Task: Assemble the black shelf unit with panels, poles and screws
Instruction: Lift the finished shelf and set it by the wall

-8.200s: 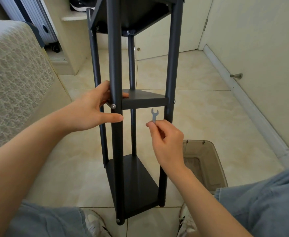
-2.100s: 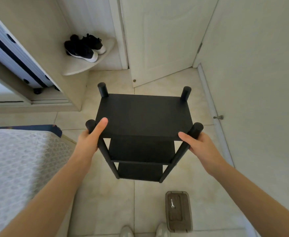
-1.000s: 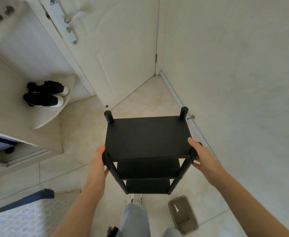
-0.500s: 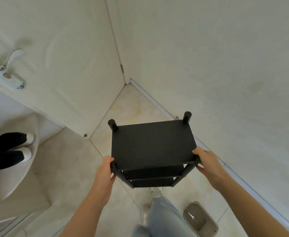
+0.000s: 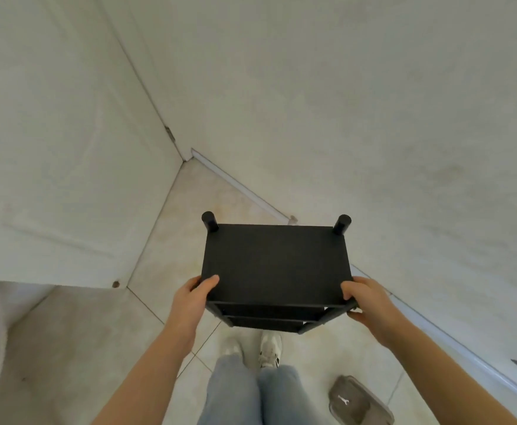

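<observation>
Both hands on the black shelf unit (image 5: 277,262), seen from above through the head camera I am watching. The unit stands upright in front of the person, out toward the corner of the floor (image 5: 165,253) where a white door (image 5: 67,148) meets a pale wall (image 5: 343,102).

The left hand (image 5: 191,302) grips the near left corner. Its thumb lies flat on the top panel (image 5: 277,271) and its fingers curl round the corner pole below. The right hand (image 5: 369,305) grips the near right corner the same way, thumb on the panel edge and fingers wrapped under, round the pole there.

The two far poles (image 5: 210,221) rise above the far corners of the top panel as short round stubs. Under the near edge I can make out the front edges of two lower panels (image 5: 269,323), stacked one beneath the other. I cannot tell whether the unit's feet touch the floor or hang just above it, since the panels hide them.

A white baseboard (image 5: 238,185) runs along the foot of the wall, passing behind the unit. Directly below the unit are the person's pale sneakers (image 5: 270,349) and blue jeans (image 5: 235,391). Near the bottom edge of the view, to the right of the legs, a smoky clear plastic box (image 5: 370,409) sits on the floor with a small metal wrench (image 5: 343,400) lying in it, well apart from the shelf unit.
</observation>
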Action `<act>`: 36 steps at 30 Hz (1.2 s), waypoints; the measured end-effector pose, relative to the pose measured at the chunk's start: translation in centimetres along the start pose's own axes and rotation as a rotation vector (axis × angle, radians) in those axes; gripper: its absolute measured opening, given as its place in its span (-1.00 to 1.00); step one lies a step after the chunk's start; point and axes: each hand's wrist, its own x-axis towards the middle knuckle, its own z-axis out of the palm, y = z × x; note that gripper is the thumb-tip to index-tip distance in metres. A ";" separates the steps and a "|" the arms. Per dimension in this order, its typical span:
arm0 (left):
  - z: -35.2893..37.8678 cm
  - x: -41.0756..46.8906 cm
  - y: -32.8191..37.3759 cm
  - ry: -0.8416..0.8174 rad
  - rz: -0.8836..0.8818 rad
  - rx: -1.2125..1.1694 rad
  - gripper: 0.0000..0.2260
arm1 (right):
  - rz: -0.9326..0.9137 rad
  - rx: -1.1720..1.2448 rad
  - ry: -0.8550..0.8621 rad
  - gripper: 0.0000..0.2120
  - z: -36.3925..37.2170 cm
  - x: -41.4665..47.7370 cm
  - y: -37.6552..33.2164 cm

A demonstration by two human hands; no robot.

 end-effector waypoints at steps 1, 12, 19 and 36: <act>0.6 1.0 0.5 -0.008 0.000 0.015 -0.85 | 0.013 0.016 0.005 -0.85 -0.1 0.8 -0.1; 7.0 13.1 4.7 -0.203 -0.007 0.279 -0.73 | 0.173 0.095 0.156 -0.92 0.0 8.9 1.3; 12.3 20.0 5.0 -0.343 -0.010 0.448 -0.71 | 0.250 0.246 0.252 -0.85 -0.2 14.7 4.2; 19.7 26.4 1.5 -0.400 0.077 0.610 -0.69 | 0.310 0.308 0.335 -0.86 -2.0 21.3 9.8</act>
